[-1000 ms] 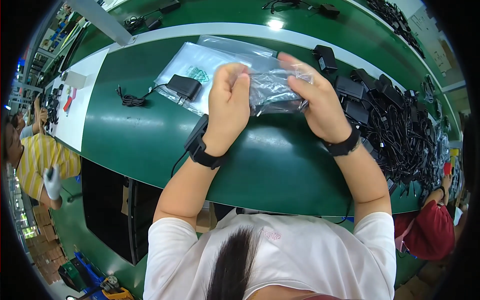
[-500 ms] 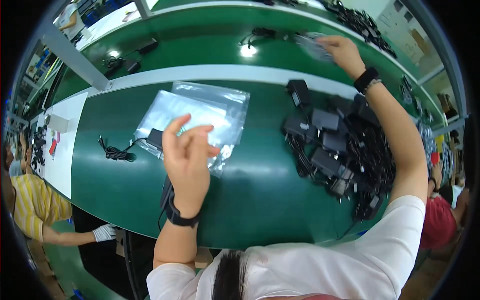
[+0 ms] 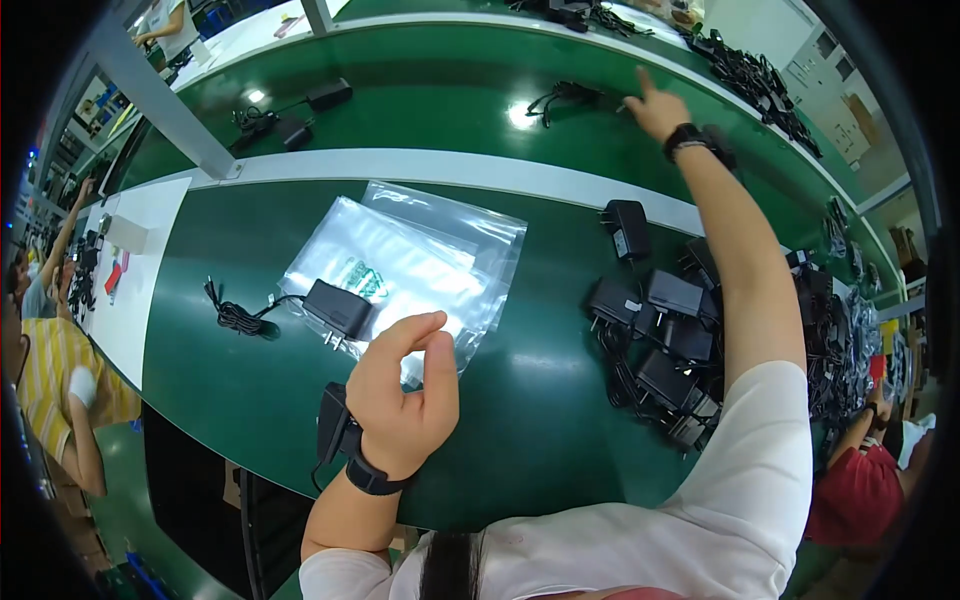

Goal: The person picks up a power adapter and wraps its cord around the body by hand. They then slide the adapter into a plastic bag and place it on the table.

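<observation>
My left hand is over the near part of the green bench, its fingers curled in and the thumb and index tips close together, with nothing visible between them. Just beyond it a black power adapter lies on clear plastic bags, its coiled cable to the left. Another black adapter shows beside my left wrist. Stretched far out over the green conveyor, my right hand has its index finger extended and holds nothing visible. A black cable bundle lies to its left.
Several black adapters with cables are heaped under my right arm. A white rail divides the bench from the conveyor. More adapters sit on the conveyor at left. A post stands far left; co-workers are at both sides.
The clear bag that my right hand held over the conveyor is no longer in it; that hand has shifted slightly left. My left hand has moved nearer to me and curled its fingers.
</observation>
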`<action>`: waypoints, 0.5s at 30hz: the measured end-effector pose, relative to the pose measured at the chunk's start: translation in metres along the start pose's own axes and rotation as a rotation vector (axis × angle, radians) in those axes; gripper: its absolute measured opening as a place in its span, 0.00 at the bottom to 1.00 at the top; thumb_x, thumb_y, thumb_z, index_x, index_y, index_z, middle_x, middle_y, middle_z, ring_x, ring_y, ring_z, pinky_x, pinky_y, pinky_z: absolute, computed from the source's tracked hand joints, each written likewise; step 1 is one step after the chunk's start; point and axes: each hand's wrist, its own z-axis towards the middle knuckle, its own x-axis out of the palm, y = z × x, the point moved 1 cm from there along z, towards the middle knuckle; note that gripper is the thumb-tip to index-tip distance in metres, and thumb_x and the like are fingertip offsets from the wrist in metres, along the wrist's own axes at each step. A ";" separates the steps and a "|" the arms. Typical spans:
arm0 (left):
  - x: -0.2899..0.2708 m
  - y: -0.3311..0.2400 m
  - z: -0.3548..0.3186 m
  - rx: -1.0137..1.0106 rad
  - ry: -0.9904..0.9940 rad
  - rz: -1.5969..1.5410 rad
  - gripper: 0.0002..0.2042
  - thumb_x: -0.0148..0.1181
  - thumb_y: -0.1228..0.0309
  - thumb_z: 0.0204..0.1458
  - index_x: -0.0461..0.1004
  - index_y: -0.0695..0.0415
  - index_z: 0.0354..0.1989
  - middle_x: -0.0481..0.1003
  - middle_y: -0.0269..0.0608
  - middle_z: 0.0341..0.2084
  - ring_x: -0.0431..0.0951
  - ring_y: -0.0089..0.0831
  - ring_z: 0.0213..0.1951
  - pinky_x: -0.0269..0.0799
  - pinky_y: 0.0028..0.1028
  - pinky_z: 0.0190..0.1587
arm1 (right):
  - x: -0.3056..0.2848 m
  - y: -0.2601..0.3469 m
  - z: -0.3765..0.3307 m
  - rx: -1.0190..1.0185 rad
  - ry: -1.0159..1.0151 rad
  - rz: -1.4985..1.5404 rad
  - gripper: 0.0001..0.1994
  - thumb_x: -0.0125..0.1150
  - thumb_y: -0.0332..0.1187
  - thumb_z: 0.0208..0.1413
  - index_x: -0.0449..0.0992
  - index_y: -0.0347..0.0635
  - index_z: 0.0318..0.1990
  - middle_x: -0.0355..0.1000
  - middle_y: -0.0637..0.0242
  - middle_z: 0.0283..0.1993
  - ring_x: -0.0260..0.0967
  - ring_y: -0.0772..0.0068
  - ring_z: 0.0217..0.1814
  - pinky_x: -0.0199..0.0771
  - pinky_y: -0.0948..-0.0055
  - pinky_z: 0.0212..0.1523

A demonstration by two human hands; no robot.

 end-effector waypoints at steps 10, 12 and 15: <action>0.004 0.035 0.002 -0.340 -0.008 -0.221 0.09 0.53 0.73 0.52 0.69 0.66 0.37 0.75 0.44 0.27 0.75 0.27 0.25 0.71 0.22 0.29 | -0.070 0.078 -0.030 0.163 0.201 1.216 0.18 0.49 0.47 0.55 0.67 0.39 0.27 0.67 0.67 0.22 0.64 0.75 0.20 0.65 0.78 0.21; -0.003 0.040 0.011 -0.740 0.033 -0.524 0.16 0.50 0.64 0.56 0.66 0.66 0.44 0.74 0.46 0.33 0.74 0.27 0.30 0.71 0.22 0.33 | -0.122 0.088 -0.065 -0.006 0.284 1.359 0.13 0.54 0.41 0.54 0.66 0.41 0.25 0.69 0.66 0.25 0.66 0.76 0.22 0.67 0.80 0.23; -0.006 0.051 0.009 -1.030 0.149 -0.940 0.26 0.49 0.54 0.55 0.59 0.67 0.51 0.69 0.53 0.43 0.72 0.38 0.41 0.71 0.33 0.42 | -0.192 0.123 -0.147 -0.145 0.480 1.555 0.12 0.56 0.38 0.51 0.63 0.43 0.24 0.70 0.64 0.26 0.71 0.75 0.27 0.70 0.81 0.26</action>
